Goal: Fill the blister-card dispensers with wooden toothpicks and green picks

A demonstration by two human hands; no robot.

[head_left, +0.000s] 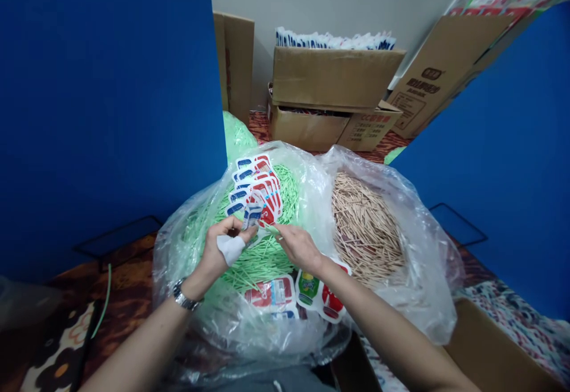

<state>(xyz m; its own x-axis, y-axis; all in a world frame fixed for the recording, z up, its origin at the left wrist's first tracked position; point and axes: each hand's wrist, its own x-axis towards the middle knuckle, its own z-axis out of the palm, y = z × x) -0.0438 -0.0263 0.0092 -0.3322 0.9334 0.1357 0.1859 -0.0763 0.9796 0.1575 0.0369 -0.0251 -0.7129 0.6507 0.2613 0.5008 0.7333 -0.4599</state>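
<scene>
My left hand [222, 243] pinches a small printed packet [252, 212] between thumb and fingers. A white flap [230, 249] hangs over the thumb side of that hand. Close beside it, my right hand [299, 246] grips a few thin green sticks [269, 227], their ends at the packet; whether they are inside it I cannot tell. Under both hands lies a clear plastic bag [187, 243] full of loose green sticks [262, 261]. A fan of red and blue bottle-shaped cards [267, 193] rests on these sticks, just beyond my fingers.
Brown sticks [365, 225] fill a second clear bag [427, 279] at the right. Nearer me lie more printed cards [307, 291]. Cardboard boxes [333, 80] stand stacked at the back, with blue panels [111, 83] on both sides. An open carton [494, 350] is at lower right.
</scene>
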